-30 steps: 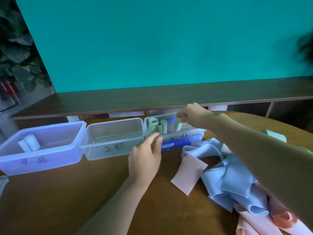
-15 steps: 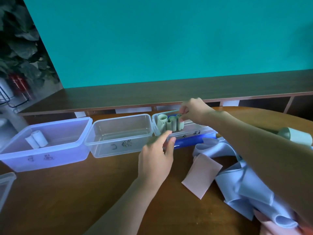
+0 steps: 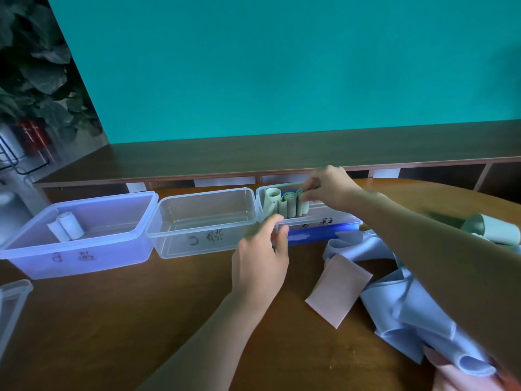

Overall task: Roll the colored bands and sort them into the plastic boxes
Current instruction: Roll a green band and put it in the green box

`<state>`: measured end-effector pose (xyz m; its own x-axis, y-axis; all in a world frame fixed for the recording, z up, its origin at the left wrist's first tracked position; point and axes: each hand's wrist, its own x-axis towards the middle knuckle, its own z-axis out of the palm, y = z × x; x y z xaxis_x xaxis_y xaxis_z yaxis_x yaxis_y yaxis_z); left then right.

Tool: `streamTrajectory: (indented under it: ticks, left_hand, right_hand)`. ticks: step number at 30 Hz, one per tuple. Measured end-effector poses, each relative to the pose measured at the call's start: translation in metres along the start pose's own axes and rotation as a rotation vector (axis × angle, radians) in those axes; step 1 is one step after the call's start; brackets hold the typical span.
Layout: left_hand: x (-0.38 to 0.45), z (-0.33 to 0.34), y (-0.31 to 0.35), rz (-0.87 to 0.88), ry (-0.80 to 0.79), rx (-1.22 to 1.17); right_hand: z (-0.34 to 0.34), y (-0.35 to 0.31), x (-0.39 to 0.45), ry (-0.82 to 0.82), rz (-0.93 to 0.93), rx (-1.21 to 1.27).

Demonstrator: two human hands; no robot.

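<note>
Three plastic boxes stand in a row on the wooden table. The right box (image 3: 324, 221) has a blue base and holds three upright green rolls (image 3: 287, 203). My right hand (image 3: 329, 187) pinches the rightmost green roll at its top. Fingertips of my left hand (image 3: 262, 258) touch the front left rim of that box. The middle clear box (image 3: 203, 238) has nothing in it. In the left bluish box (image 3: 84, 255) lie two white rolls (image 3: 66, 230). Loose blue bands (image 3: 408, 311) and a pink band (image 3: 338, 289) are piled on the right.
A low dark wooden shelf (image 3: 253, 159) runs behind the boxes under a teal wall. A loosely rolled green band (image 3: 493, 230) lies at the far right. The corner of another clear container (image 3: 11, 303) shows at the left edge. A leafy plant (image 3: 33, 74) stands far left.
My right hand has stayed at the right box, pressing the third green roll in beside the other two. My left hand kept to the box's front rim.
</note>
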<state>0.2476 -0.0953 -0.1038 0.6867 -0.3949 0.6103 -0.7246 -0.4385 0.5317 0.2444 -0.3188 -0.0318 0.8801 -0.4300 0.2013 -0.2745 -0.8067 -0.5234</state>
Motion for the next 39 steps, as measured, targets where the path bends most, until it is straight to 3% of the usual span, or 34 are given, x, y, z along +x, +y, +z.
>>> streamTrajectory:
  ticks: [24,39]
  left_hand:
    - [0.0,0.003,-0.004,0.019,0.023,0.008]
    - [-0.001,0.002,-0.004,0.035,0.049,0.001]
  right_hand:
    - [-0.001,0.003,0.004,-0.025,-0.057,-0.124]
    - [-0.009,0.006,0.002,-0.045,0.012,-0.096]
